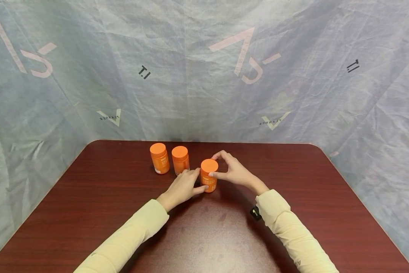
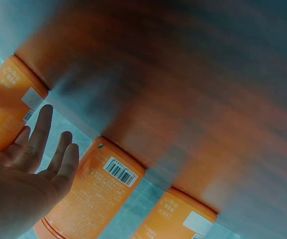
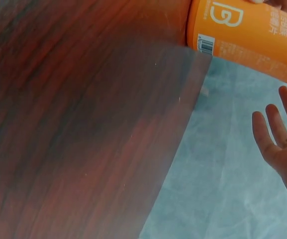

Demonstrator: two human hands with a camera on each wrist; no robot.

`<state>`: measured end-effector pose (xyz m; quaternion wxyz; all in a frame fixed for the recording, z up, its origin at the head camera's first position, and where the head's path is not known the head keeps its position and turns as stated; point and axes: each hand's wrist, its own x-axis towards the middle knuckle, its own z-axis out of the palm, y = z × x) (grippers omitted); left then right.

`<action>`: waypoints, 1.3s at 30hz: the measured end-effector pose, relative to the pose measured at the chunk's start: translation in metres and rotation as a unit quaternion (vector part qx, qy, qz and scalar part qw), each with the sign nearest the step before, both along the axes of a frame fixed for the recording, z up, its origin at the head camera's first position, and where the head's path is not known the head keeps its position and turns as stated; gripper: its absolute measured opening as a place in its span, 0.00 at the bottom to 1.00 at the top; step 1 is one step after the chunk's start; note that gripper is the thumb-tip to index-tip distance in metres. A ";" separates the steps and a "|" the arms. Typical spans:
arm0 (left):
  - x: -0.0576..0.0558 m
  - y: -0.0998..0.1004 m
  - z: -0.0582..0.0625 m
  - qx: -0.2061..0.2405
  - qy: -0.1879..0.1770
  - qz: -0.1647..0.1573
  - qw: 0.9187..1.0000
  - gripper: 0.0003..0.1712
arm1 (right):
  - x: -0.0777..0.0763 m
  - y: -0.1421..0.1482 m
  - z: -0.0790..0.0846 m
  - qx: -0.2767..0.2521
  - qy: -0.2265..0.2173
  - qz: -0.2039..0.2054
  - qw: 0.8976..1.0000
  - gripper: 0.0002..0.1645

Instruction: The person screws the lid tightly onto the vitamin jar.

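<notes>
An orange bottle [image 1: 208,184] with a flat orange lid [image 1: 209,165] stands upright on the table between the hands. My left hand [image 1: 182,187] holds its lower body from the left, thumb on the front and fingers reaching round the far side. Up near the lid, my right hand [image 1: 237,173] pinches the bottle between thumb and index finger. In the right wrist view the other fingers [image 3: 272,132] stretch out past the bottle. The left wrist view shows fingers [image 2: 39,134] spread beside the held bottle [image 2: 4,119].
Two similar orange bottles stand upright to the left, one [image 1: 181,163] just behind my left hand and another [image 1: 161,163] farther left. The dark red wooden table [image 1: 293,170] has grey cloth [image 1: 197,94] hanging behind it. A small black device [image 1: 255,213] shows at the right cuff.
</notes>
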<state>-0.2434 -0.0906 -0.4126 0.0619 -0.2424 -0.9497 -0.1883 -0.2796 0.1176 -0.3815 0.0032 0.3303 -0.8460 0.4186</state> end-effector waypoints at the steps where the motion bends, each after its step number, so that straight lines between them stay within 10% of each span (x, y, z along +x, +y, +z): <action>1: 0.000 0.000 0.000 -0.001 0.000 0.000 1.000 0.29 | 0.000 0.000 0.000 -0.001 -0.002 -0.003 1.000 0.28; 28: 0.000 -0.001 -0.002 -0.004 0.001 -0.003 1.000 0.30 | -0.002 0.010 0.003 0.019 0.020 0.077 0.997 0.29; 39: 0.000 -0.001 -0.002 -0.006 0.001 -0.001 1.000 0.31 | -0.001 0.006 0.002 0.015 0.030 0.033 0.999 0.27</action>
